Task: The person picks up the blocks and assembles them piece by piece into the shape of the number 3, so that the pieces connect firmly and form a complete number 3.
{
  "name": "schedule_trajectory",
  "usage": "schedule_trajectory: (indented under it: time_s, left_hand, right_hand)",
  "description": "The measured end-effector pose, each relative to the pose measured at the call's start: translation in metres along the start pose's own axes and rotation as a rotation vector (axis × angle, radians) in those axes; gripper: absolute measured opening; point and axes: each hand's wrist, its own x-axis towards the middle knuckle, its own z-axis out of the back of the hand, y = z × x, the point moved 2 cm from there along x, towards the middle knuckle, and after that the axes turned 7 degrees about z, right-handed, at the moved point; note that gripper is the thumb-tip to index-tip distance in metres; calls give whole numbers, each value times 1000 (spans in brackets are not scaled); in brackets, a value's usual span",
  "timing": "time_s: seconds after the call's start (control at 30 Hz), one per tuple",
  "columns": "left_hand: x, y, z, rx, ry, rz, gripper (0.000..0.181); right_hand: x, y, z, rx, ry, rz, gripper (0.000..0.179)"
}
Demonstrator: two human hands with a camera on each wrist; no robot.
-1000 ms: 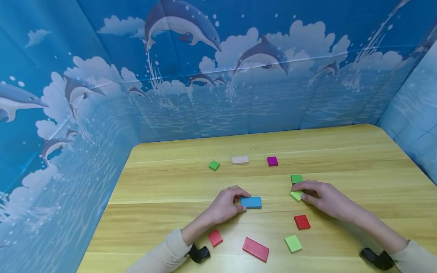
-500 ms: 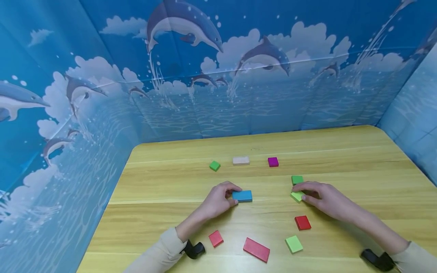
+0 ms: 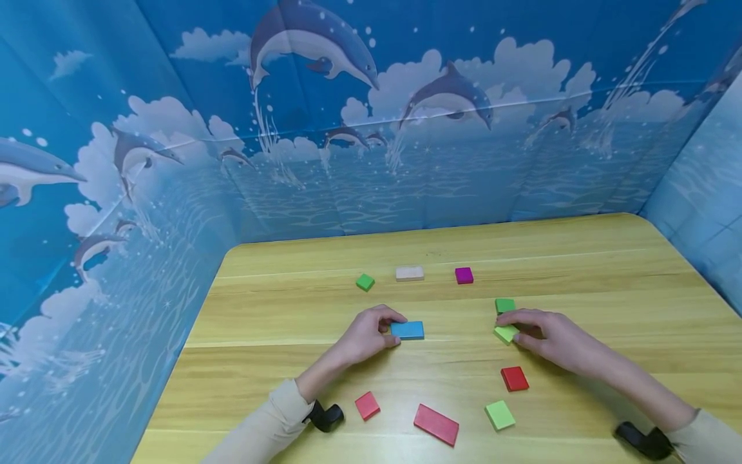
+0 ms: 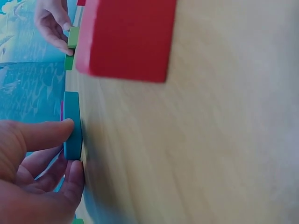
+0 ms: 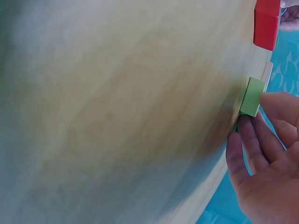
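Observation:
A flat blue rectangular block [image 3: 408, 330] lies near the middle of the table. My left hand [image 3: 366, 334] pinches its left end between thumb and fingers; the left wrist view shows the thumb on the blue block [image 4: 73, 135]. To the right, my right hand [image 3: 553, 339] holds a light green block [image 3: 505, 334] between thumb and fingers, partly covering it. Just behind that one is a darker green block [image 3: 505, 305], close to my fingertips. In the right wrist view the thumb presses on the light green block [image 5: 252, 96].
At the back are a small green block [image 3: 365, 282], a whitish block [image 3: 409, 273] and a purple block [image 3: 464, 276]. Nearer lie a red square [image 3: 514, 379], another light green block [image 3: 500, 415], a long red block [image 3: 436, 425] and a pinkish-red square [image 3: 368, 406] beside my left forearm.
My left hand has moved the blue block left and a little away from me, slowing in the last half second. The right hand and its light green block have stayed put.

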Motion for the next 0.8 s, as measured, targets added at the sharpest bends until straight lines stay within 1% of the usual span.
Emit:
schedule_trajectory:
  time_s: [0.2,0.4,0.5,0.8]
  left_hand:
    - [2,3,1,-6,6,-7,31]
    - [1,6,2,-14,3,-8,30]
    - [1,5,3,-16,6,-12,29]
    - [2,4,2,-18,16,-7,29]
  right_hand:
    - [2,0,0,-4,20,14,38]
    - [7,0,3,-8,46,11,36]
    - [8,-1,4,-13,36,1,35]
    - [10,3,3,-24,1,13,34]
